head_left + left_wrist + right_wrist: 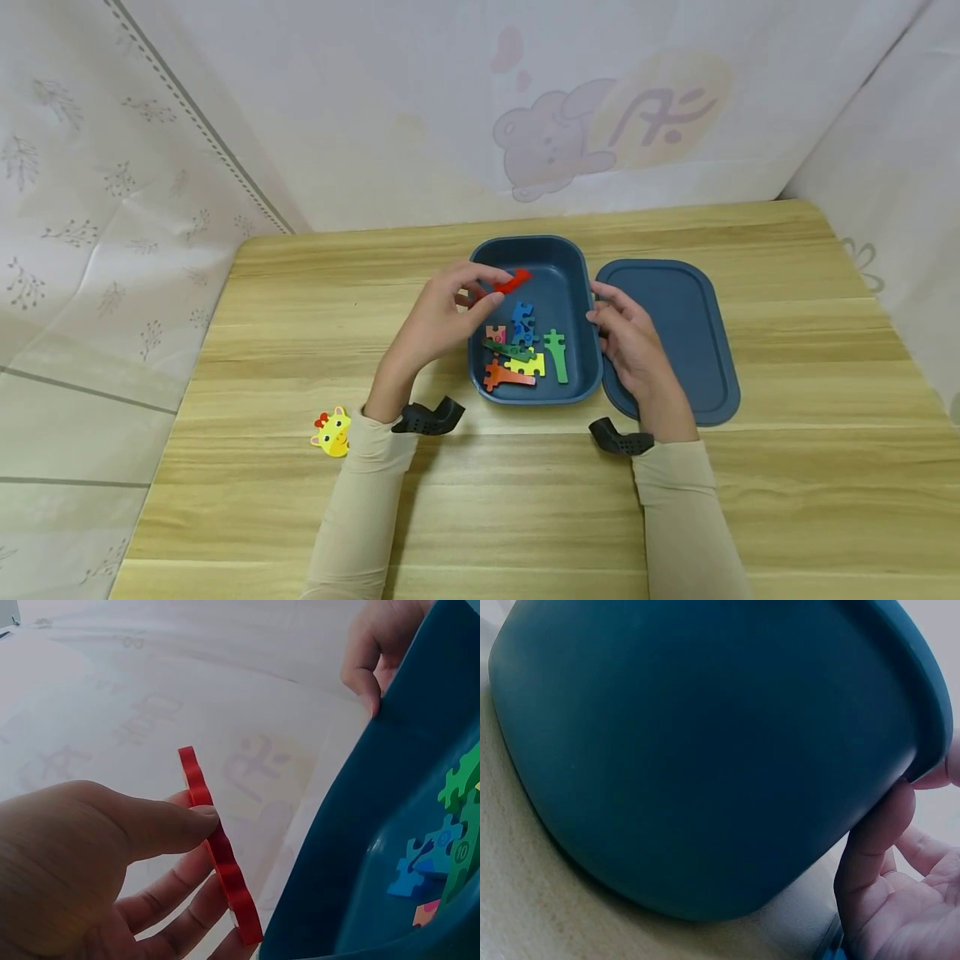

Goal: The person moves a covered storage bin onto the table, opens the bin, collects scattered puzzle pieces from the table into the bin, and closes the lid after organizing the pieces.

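My left hand pinches a red puzzle piece between thumb and fingers, over the left side of a dark blue box. The right hand holds the box's right side, with fingertips at the rim and one finger tucked under the lip in the right wrist view. Inside the box lie a green puzzle piece, a blue puzzle piece, a yellow puzzle piece, an orange puzzle piece and others, partly overlapping.
The matching blue lid lies flat right of the box, partly behind my right hand. A yellow animal-head piece with a red bow lies on the wooden table by my left sleeve. Behind the table hangs a pale printed curtain.
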The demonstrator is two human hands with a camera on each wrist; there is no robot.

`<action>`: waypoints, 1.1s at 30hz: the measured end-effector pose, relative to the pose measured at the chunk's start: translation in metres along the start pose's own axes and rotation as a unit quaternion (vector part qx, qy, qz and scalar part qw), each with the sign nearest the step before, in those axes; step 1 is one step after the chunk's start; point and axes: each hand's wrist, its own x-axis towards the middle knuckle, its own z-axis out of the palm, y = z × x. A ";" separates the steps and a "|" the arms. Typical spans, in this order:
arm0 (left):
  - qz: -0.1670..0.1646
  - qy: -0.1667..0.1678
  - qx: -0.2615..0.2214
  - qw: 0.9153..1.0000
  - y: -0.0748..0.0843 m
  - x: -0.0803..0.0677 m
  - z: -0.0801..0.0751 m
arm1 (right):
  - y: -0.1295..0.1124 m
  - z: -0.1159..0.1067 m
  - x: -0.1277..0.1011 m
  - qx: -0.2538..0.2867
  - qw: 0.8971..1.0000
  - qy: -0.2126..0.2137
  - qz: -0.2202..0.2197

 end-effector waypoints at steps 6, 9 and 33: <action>0.010 -0.010 0.009 1.000 0.000 0.001 0.002 | 0.000 0.000 0.000 0.003 1.000 -0.002 -0.002; 0.006 -0.012 0.009 1.000 0.001 0.001 0.002 | 0.000 0.000 0.000 0.006 1.000 -0.002 -0.002; -0.008 -0.008 0.026 1.000 0.006 -0.004 -0.007 | 0.000 0.000 0.001 0.000 1.000 0.004 0.001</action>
